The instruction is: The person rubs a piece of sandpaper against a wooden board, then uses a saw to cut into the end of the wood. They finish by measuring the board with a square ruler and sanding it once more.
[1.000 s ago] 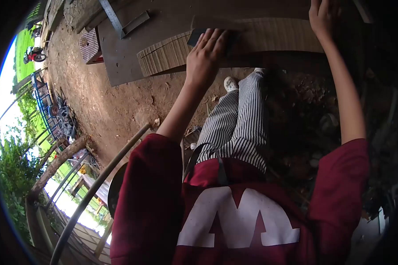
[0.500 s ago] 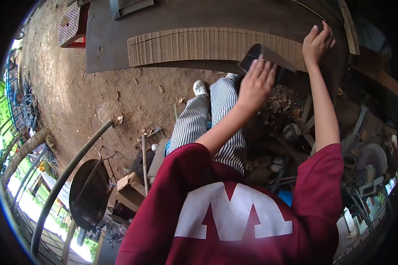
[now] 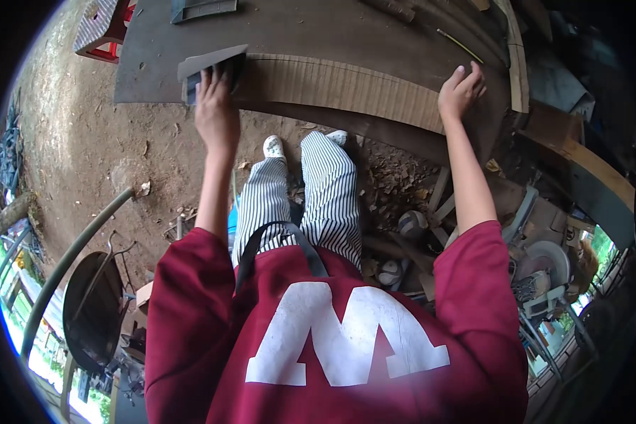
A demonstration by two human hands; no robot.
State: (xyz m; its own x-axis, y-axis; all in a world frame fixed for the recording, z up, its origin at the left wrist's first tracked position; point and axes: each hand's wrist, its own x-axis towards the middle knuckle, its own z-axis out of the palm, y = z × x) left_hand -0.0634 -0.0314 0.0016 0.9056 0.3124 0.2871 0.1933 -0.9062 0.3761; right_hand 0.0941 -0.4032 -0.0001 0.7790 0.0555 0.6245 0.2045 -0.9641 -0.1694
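Note:
A long, curved brown strip (image 3: 346,87) with a ribbed face lies along the near edge of the dark tabletop (image 3: 297,32). At its left end, my left hand (image 3: 218,106) grips a dark folded sheet (image 3: 215,59), possibly sandpaper, with a grey upper flap. The fingers lie over the sheet, pressing it against the strip; its underside is hidden. Beside the strip's right end rests my right hand (image 3: 461,93), fingers loosely bent and apart, with nothing visible in them.
A pencil (image 3: 461,46) lies beyond my right hand. A grey tray-like piece (image 3: 203,8) sits at the far left of the tabletop, near a red stool (image 3: 104,30). Wooden boards (image 3: 516,60) border the right side. Balls (image 3: 412,224) and clutter lie below.
My left hand has travelled left along the strip with the folded sheet, from its right half to its left end. My right hand stays by the right end; the view has shifted.

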